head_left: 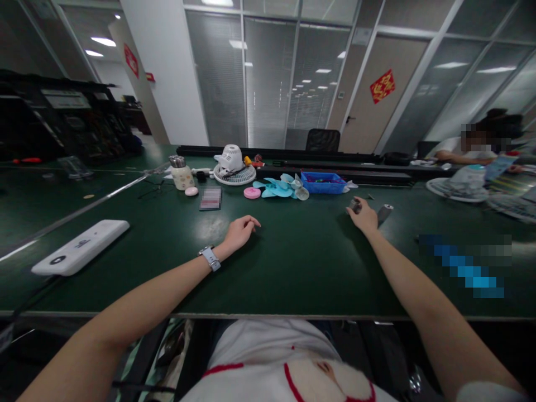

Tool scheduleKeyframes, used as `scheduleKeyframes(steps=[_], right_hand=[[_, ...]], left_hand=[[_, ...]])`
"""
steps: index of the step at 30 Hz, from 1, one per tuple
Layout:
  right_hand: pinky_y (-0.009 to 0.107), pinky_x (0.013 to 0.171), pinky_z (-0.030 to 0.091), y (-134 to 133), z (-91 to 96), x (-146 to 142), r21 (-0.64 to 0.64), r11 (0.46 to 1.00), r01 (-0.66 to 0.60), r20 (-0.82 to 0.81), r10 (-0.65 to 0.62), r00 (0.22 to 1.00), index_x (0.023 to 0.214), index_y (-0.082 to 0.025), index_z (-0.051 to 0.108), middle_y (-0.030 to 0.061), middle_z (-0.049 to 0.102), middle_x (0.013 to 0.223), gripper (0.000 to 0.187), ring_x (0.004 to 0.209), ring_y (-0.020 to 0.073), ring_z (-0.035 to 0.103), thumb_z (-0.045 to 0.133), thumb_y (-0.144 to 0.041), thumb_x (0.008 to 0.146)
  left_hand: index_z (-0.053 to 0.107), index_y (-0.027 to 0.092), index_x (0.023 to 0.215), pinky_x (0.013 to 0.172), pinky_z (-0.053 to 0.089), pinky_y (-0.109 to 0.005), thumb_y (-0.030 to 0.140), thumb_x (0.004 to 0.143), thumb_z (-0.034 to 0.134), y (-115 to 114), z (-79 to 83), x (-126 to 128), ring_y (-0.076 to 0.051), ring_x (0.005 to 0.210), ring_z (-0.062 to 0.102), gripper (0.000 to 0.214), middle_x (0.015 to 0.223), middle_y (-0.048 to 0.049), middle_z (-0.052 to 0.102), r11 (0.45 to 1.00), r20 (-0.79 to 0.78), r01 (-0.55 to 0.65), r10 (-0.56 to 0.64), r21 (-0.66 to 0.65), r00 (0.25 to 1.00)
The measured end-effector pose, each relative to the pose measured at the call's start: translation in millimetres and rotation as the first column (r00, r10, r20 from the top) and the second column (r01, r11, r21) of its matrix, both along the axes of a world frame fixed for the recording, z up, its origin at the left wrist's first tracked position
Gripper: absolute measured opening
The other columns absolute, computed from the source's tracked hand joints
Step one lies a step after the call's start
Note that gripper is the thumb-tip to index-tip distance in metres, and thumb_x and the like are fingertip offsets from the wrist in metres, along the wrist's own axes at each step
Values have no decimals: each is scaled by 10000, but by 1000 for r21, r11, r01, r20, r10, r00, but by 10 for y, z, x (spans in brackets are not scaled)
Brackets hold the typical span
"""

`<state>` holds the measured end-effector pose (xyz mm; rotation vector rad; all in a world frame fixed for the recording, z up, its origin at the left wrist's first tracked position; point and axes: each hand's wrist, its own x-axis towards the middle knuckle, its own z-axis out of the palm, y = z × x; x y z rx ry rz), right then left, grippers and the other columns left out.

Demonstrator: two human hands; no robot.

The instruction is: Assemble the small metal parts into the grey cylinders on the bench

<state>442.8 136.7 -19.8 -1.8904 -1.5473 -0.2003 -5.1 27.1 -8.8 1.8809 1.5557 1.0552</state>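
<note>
My left hand (240, 232), with a watch (209, 258) on its wrist, rests on the green table. Its fingers are loosely bent and a little apart, and nothing shows in them. Farther right, my right hand (365, 216) has its thumb and fingers closed around a small grey cylindrical part (355, 206), partly hidden by the fingers. A grey cylinder (384, 212) lies just right of that hand. Behind it sits a blue basket (324, 188) with small parts inside. Light-blue fan blades (280, 187) and a pink round piece (252, 193) lie between the hands, farther back.
A white fan head (231, 161) sits on its grille at the back, near a patterned bottle (182, 177) and a blurred card (210, 198). At left lies a long white device (81, 247). A pixelated blue object (469, 271) lies right; a person (464, 148) sits beyond more fan parts (463, 183).
</note>
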Motion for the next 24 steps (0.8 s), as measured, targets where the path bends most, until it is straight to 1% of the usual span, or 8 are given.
scheduleKeyframes(steps=[7, 14, 20, 22, 24], right_hand=[[424, 847, 501, -17, 23, -26, -34, 999, 21, 17, -21, 1000, 1375, -201, 507, 142, 714, 1081, 574, 984, 319, 672, 609, -428, 858], [412, 802, 481, -35, 44, -50, -67, 996, 51, 26, -50, 998, 1355, -134, 474, 202, 695, 1084, 600, 946, 352, 669, 584, -460, 864], [420, 819, 486, -40, 31, -34, -45, 998, 42, 7, -42, 999, 1324, -125, 482, 195, 700, 1071, 580, 951, 347, 673, 598, -443, 854], [423, 831, 495, -54, 28, -98, -26, 999, 23, -23, -24, 999, 1316, -134, 487, 179, 706, 1065, 573, 954, 334, 679, 613, -438, 847], [427, 834, 509, -89, 33, -261, -9, 999, -31, -68, 30, 997, 1308, -148, 492, 160, 715, 1048, 573, 938, 316, 689, 634, -438, 835]], left_hand=[[722, 185, 911, 627, 412, -264, 223, 830, 415, 16, -18, 4, -164, 699, 607, 319, 767, -16, 670, 1000, 3, 0, 0, 0, 1000], [724, 191, 915, 638, 420, -261, 223, 832, 417, 22, -28, -4, -161, 697, 606, 320, 766, -12, 675, 1000, -3, 1, -1, -3, 1000], [727, 189, 917, 642, 417, -267, 221, 834, 418, 12, -20, 0, -162, 694, 604, 321, 764, -14, 671, 1000, 3, 0, 1, -6, 1000], [727, 189, 929, 647, 419, -270, 230, 844, 425, 12, -21, 4, -163, 697, 607, 317, 766, -16, 671, 1000, 15, 2, -2, -11, 1000], [722, 190, 970, 660, 427, -273, 258, 855, 461, 2, -12, 13, -167, 718, 618, 293, 775, -15, 677, 1000, 40, 11, -10, -21, 999]])
